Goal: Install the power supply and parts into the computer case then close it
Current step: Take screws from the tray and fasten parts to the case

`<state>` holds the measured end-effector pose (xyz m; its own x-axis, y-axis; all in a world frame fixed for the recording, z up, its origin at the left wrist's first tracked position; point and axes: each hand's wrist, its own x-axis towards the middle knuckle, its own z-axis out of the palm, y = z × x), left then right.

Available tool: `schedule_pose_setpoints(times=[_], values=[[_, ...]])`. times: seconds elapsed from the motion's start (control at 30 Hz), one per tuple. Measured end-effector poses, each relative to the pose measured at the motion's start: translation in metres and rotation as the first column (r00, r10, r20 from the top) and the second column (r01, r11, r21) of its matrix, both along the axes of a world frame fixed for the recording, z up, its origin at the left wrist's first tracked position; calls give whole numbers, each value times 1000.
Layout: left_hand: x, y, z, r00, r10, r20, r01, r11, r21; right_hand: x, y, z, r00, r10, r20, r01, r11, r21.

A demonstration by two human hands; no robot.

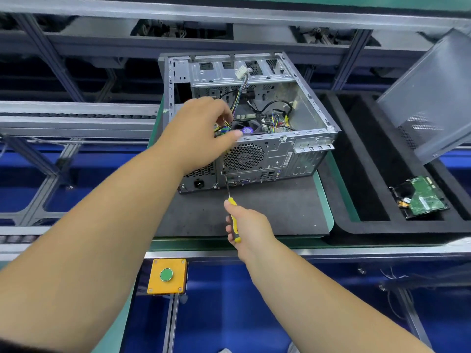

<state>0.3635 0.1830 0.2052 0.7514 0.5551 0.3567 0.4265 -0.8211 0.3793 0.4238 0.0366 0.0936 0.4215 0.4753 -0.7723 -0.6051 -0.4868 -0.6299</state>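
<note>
An open grey computer case (313, 146) lies on its side on a dark mat, its rear panel facing me. The power supply (197, 180) sits in the case's near left corner, its socket showing. My left hand (201, 131) reaches over the case's left part, fingers curled down among the cables; whether it holds anything is hidden. My right hand (246, 225) grips a yellow-handled screwdriver (233, 215). Its tip touches the rear panel beside the power supply. The case's side panel (430, 98) leans at the right.
A hard drive (423, 198) with a green circuit board lies in a black foam tray (356, 200) right of the mat. A yellow box with a green button (167, 275) sits at the bench's front edge. Metal conveyor rails run left and behind.
</note>
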Motion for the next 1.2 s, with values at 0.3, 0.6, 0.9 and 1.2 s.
schedule_pose_setpoints(times=[0.3,0.6,0.9,1.2], values=[[41,38,-24,780,-67,-622,162,982,97,-5,8,3,999,19,34,-16,996,-88],[44,43,-29,793,-83,-603,166,983,83,6,-4,2,910,-55,-412,96,992,79],[44,45,-31,807,-80,-585,168,981,97,0,1,8,999,-17,-51,14,997,-73],[46,51,-36,801,-71,-594,172,978,115,3,-1,5,893,-52,-448,88,994,59]])
